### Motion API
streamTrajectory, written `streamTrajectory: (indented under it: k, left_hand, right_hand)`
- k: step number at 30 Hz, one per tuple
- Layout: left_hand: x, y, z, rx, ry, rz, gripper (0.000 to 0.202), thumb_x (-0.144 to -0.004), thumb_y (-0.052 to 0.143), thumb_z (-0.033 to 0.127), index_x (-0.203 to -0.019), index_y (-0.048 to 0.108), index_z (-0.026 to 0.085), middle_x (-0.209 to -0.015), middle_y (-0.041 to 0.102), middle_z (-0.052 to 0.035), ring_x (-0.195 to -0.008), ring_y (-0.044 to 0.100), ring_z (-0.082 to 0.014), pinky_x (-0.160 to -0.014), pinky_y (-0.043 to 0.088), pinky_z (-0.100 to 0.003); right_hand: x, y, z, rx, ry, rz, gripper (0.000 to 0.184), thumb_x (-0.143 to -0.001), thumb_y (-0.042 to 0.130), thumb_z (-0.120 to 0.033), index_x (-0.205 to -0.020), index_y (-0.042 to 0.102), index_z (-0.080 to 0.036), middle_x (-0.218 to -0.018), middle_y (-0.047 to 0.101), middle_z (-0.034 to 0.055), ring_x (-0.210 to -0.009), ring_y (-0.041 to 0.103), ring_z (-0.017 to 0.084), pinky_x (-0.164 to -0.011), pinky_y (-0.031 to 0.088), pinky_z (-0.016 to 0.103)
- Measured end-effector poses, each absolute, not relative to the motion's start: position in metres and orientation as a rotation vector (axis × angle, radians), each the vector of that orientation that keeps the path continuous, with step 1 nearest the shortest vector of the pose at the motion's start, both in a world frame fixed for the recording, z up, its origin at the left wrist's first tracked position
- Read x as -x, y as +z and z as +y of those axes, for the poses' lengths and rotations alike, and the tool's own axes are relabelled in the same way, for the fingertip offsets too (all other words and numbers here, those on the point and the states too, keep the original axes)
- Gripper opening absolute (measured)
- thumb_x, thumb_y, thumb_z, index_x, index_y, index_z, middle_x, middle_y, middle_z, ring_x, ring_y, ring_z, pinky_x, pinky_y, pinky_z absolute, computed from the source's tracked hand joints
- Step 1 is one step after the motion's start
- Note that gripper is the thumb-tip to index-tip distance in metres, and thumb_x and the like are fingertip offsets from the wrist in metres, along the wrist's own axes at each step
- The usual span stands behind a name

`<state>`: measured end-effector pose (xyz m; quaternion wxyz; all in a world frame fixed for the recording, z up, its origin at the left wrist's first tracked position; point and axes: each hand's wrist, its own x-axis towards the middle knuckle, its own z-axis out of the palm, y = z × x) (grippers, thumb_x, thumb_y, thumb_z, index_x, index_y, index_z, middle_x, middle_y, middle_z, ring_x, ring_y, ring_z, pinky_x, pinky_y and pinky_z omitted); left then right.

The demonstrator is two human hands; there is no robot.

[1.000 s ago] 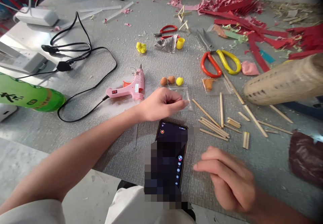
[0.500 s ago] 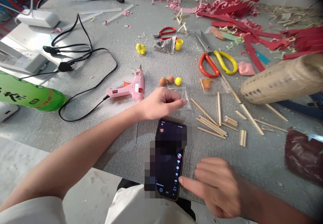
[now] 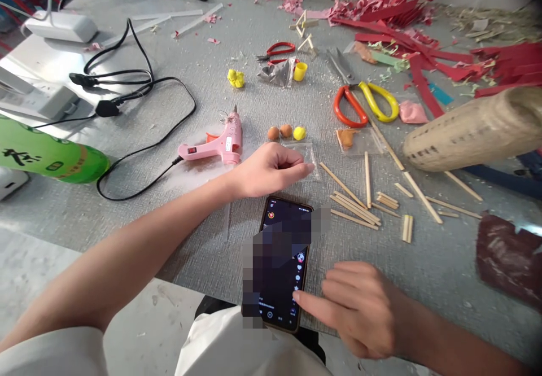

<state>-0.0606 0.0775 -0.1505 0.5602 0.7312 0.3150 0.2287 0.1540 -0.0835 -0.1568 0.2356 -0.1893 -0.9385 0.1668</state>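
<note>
A black phone (image 3: pixel 283 263) lies at the table's near edge with its screen lit. My right hand (image 3: pixel 359 308) hovers beside it, index finger stretched out and touching the screen's lower right, the other fingers curled. My left hand (image 3: pixel 271 170) rests on the table just above the phone, fingers loosely curled, thumb and fingertips together at a small clear plastic bag (image 3: pixel 307 158). Three small clay balls (image 3: pixel 285 132), two brown and one yellow, sit just beyond that hand. A pink glue gun (image 3: pixel 215 144) lies to its left.
Several wooden sticks (image 3: pixel 359 206) lie right of the phone. Red and yellow scissors (image 3: pixel 366 105), small red scissors (image 3: pixel 277 51), red paper scraps (image 3: pixel 423 37), a woven tube (image 3: pixel 470 130), black cables (image 3: pixel 127 82), a green bottle (image 3: pixel 46 158) and a dark red sheet (image 3: pixel 508 257) surround them.
My right hand moved left and down from beside the phone, and its index finger now touches the screen's lower right. My left hand stayed in place.
</note>
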Motion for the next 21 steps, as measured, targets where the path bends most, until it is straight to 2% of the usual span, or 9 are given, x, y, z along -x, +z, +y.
streamTrajectory:
  k: [4,21]
  left_hand:
    - [0.0605,-0.1503,0.0776,-1.715,0.544,0.729,0.049,-0.098,0.053,0.030,-0.058,0.027,0.019,-0.058,0.024,0.0073,-0.055,0.021,-0.0020,-0.055,0.016,-0.026]
    - [0.0606,-0.1521,0.0770,-1.728,0.557,0.722,0.048,-0.098,0.052,0.029,-0.058,0.027,0.019,-0.058,0.023,0.0067,-0.055,0.021,-0.0032,-0.054,0.017,-0.026]
  right_hand:
    - [-0.1540,-0.1584,-0.0836,0.534,0.470,-2.599,0.039,-0.087,0.038,-0.005,-0.117,0.062,-0.013,-0.062,0.046,-0.0025,-0.053,0.037,0.016,-0.051,0.022,0.033]
    - [-0.1543,-0.1588,-0.0834,0.528,0.475,-2.596,0.046,-0.083,0.040,-0.003,-0.123,0.060,-0.009,-0.063,0.048,-0.0022,-0.052,0.039,0.016,-0.051,0.022,0.033]
